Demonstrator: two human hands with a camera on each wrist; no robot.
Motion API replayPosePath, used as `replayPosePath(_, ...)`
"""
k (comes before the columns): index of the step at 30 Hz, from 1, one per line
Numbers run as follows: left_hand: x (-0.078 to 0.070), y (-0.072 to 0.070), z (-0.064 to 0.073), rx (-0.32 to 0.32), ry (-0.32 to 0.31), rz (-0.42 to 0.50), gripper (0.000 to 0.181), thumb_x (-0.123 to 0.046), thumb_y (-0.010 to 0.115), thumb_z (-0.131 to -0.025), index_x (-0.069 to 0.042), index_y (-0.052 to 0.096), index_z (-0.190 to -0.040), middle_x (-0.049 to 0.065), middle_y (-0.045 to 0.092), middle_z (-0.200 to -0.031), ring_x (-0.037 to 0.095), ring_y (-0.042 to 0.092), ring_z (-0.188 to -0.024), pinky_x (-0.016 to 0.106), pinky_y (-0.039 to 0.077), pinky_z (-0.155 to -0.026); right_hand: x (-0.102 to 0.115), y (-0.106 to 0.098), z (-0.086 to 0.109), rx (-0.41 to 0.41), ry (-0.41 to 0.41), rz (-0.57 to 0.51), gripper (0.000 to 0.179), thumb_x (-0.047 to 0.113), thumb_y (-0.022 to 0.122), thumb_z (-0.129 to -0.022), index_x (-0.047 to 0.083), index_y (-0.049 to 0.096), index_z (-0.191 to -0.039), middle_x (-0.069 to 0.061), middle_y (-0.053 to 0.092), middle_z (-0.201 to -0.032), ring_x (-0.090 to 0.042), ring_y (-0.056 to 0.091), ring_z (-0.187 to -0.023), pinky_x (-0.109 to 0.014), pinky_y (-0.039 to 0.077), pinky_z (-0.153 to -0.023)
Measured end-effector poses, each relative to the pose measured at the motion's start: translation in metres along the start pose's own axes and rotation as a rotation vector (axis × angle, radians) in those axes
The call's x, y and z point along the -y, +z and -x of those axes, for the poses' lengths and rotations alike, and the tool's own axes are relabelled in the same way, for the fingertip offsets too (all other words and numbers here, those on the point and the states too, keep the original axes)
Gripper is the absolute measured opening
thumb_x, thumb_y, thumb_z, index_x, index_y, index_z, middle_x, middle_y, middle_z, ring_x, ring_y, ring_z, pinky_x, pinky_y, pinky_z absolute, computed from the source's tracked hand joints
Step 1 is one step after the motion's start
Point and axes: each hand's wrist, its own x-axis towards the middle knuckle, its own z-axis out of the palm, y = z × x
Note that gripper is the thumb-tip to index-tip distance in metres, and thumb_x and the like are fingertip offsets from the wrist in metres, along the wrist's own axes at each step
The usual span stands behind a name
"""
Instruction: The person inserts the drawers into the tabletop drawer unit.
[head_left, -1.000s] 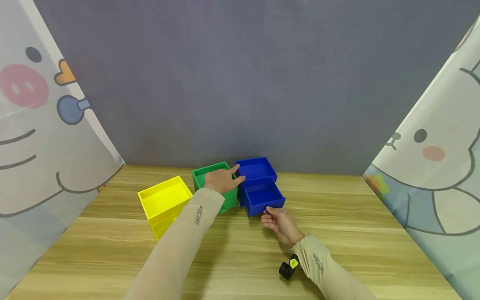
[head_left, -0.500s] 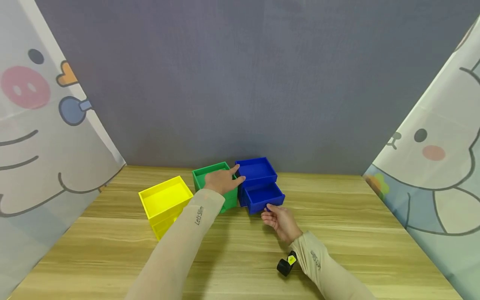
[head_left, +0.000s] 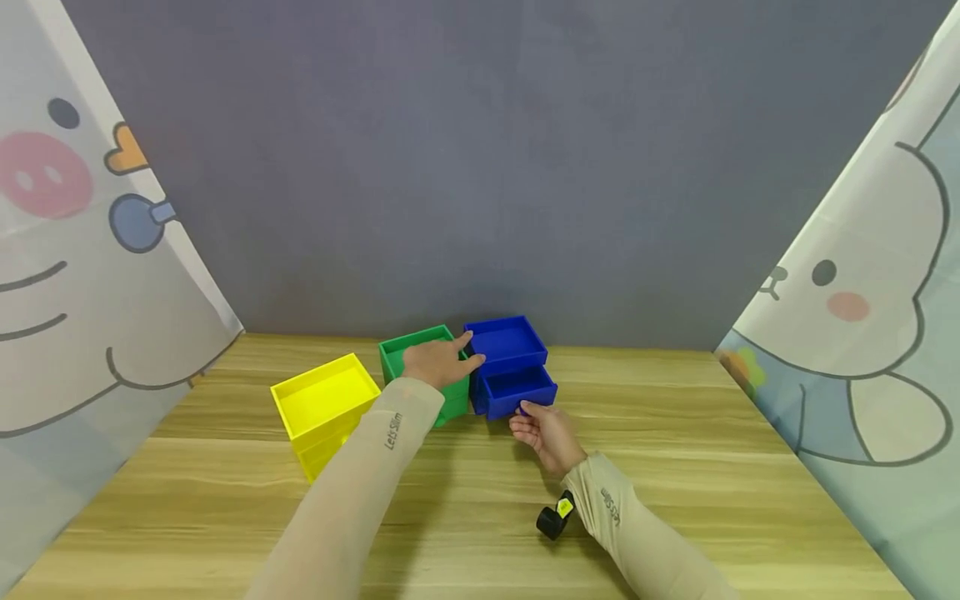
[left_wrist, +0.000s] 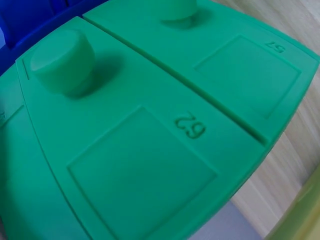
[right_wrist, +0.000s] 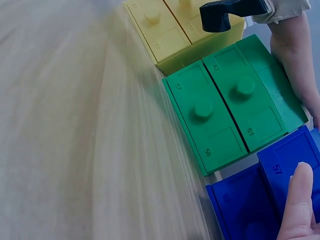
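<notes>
A blue two-drawer box [head_left: 510, 342] stands at the back middle, its upper drawer [head_left: 519, 392] partly pulled out. My right hand [head_left: 553, 437] pinches the knob on that drawer's front, the other fingers curled below it. In the right wrist view a finger [right_wrist: 299, 200] covers the knob. My left hand [head_left: 435, 364] reaches over the green two-drawer box [head_left: 457, 404], its thumb and index finger spread at the blue box's left top edge. The left wrist view shows the green drawer fronts [left_wrist: 135, 175] with round knobs; my left fingers are out of that view.
A yellow drawer box [head_left: 326, 396] stands left of the green one, beside my left forearm. Each box has a shallow open tray on top. A black wrist camera [head_left: 553, 521] hangs under my right wrist. A grey wall [head_left: 480, 167] rises behind the wooden table [head_left: 637, 417].
The upper blue drawer has slid farther into its box, my right hand moving forward with it. My left hand keeps its place at the blue box's edge. The head view has shifted slightly.
</notes>
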Motion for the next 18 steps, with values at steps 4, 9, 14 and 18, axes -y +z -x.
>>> replayPosePath(4,-0.0011,-0.0013,0.0011,-0.002,0.002,0.003,0.067,-0.069,0.028,-0.094,-0.039,0.018,-0.152,-0.001,0.036,-0.047,0.012,0.018,-0.038,0.027,0.019,-0.042,-0.0005,0.001,-0.0025,-0.017,-0.007,0.017,0.019,0.006,0.044,-0.1,-0.005,0.055,-0.09,-0.002,0.065,-0.069,-0.007,0.064,-0.059,-0.017,0.051,-0.059)
replayPosePath(9,-0.0047,-0.0012,0.0008,0.003,-0.002,-0.005,0.067,-0.07,0.027,-0.093,-0.039,0.018,-0.152,-0.002,0.038,-0.047,0.011,0.02,-0.037,0.026,0.021,-0.041,0.0002,-0.0004,-0.0036,-0.045,-0.014,0.021,0.019,0.007,0.045,-0.1,-0.005,0.055,-0.089,-0.002,0.065,-0.068,-0.007,0.063,-0.058,-0.017,0.051,-0.058)
replayPosePath(14,-0.0066,-0.0004,0.0014,0.017,-0.015,-0.026,0.068,-0.071,0.025,-0.092,-0.04,0.016,-0.152,-0.002,0.038,-0.046,0.011,0.02,-0.036,0.026,0.02,-0.041,0.0015,-0.0005,-0.0053,-0.042,-0.016,0.018,0.019,0.007,0.047,-0.099,-0.005,0.057,-0.088,-0.003,0.065,-0.068,-0.007,0.064,-0.058,-0.018,0.052,-0.058)
replayPosePath(18,-0.0055,-0.0008,0.0028,0.014,-0.026,-0.031,0.068,-0.072,0.024,-0.092,-0.04,0.015,-0.152,-0.003,0.038,-0.046,0.01,0.02,-0.036,0.026,0.02,-0.041,0.0018,0.002,-0.0092,-0.041,-0.014,0.027,0.019,0.007,0.047,-0.099,-0.005,0.056,-0.089,-0.003,0.065,-0.068,-0.007,0.063,-0.058,-0.018,0.051,-0.058)
